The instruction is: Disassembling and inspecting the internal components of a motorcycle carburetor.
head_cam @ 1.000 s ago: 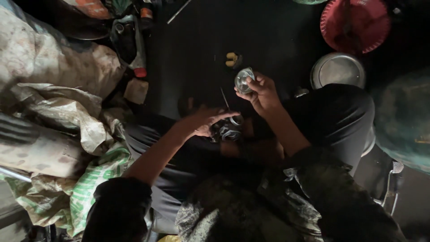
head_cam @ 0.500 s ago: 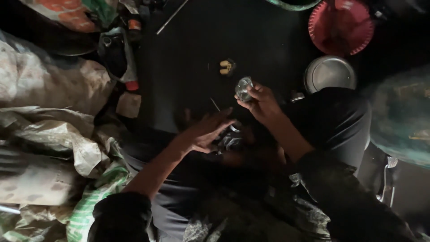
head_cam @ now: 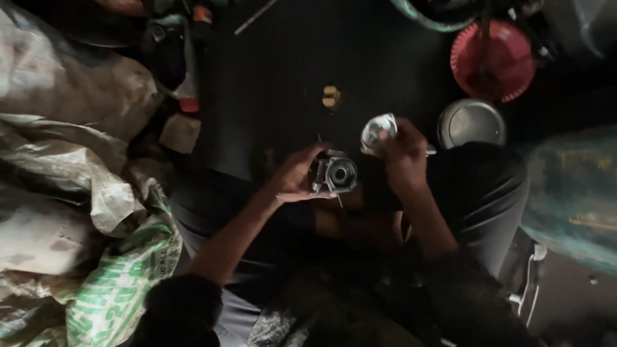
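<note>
A small grey metal part (head_cam: 335, 173) with a round bore facing up is held in the left hand (head_cam: 297, 177), the fingers curled shut around its left side and underside. A crumpled silvery piece (head_cam: 378, 133) is pinched in the right hand (head_cam: 403, 153), fingers closed on its right edge; what it is made of cannot be told. The two held things are kept just beside each other, apart, above the dark-trousered lap and the dark floor (head_cam: 276, 71).

Beyond the hands, a small yellow object (head_cam: 330, 96) is seen lying alone on the floor. To the right of the right hand a round metal bowl (head_cam: 472, 123) is set on the floor; its inside looks bare and shiny, though dim light hides detail. Behind it a red ribbed basin (head_cam: 493, 61) is placed, crossed by a dark rod; its contents cannot be made out.

To the left, pale woven sacks (head_cam: 61, 160) are heaped, stuffed and crumpled, with a green-and-white printed sack (head_cam: 122, 276) lying lowest. Their filling is hidden.
</note>
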